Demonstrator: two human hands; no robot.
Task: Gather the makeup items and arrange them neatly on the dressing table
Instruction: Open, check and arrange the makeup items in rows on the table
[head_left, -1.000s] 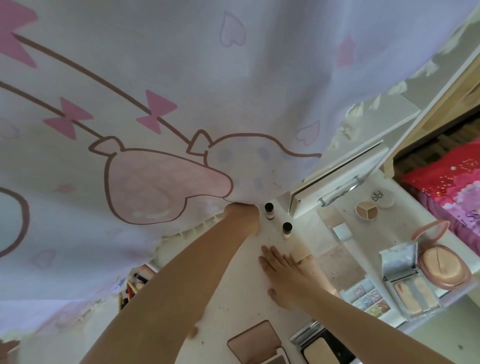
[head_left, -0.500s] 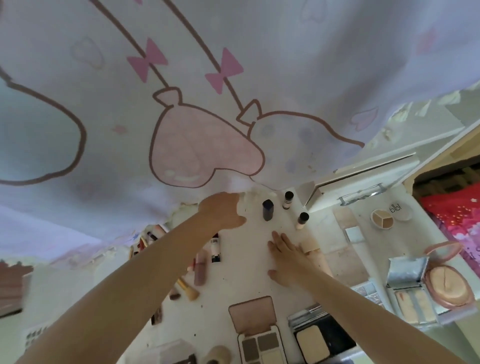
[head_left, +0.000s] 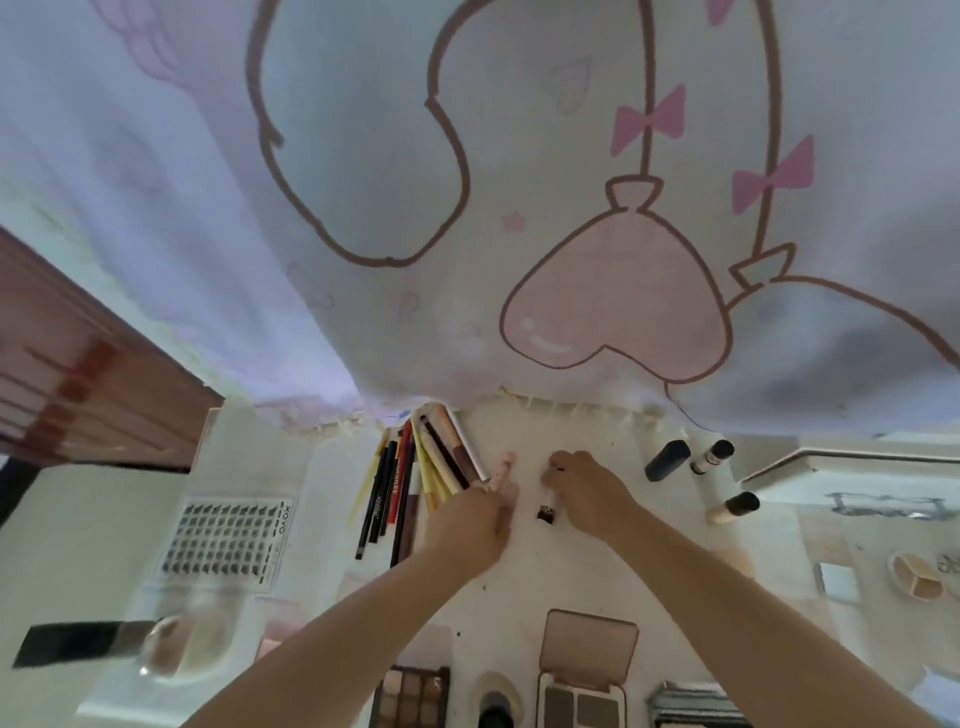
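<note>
**Lining up the small tubes beside the pencils**

Both hands work at the far middle of the counter (head_left: 519, 587), close under the hanging curtain (head_left: 363, 208). The left hand (head_left: 467, 525) has its fingers curled round the near end of a pale pink tube (head_left: 501, 470), which points away toward the curtain. The right hand (head_left: 584, 488) is curled over a small dark-capped tube (head_left: 546, 512); its fingers (head_left: 558, 462) bend downward, and it seems to pinch the tube, though the exact hold is partly hidden.

Just left of the left fingers lies the fan of pencils and liners (head_left: 410, 483), touching each other. To the right of the right fingers, well apart, are a dark lipstick (head_left: 666, 460) and two small bottles (head_left: 710, 457), (head_left: 733, 506).

To do this step well, I think each tube should be laid parallel to the pencils, near ends level, with a small gap so that nothing rolls. It is better to release one tube before moving the other, and to keep the wrists away from the pencils, which could scatter easily. The palettes (head_left: 584, 670) near the front edge need no touching now.
</note>
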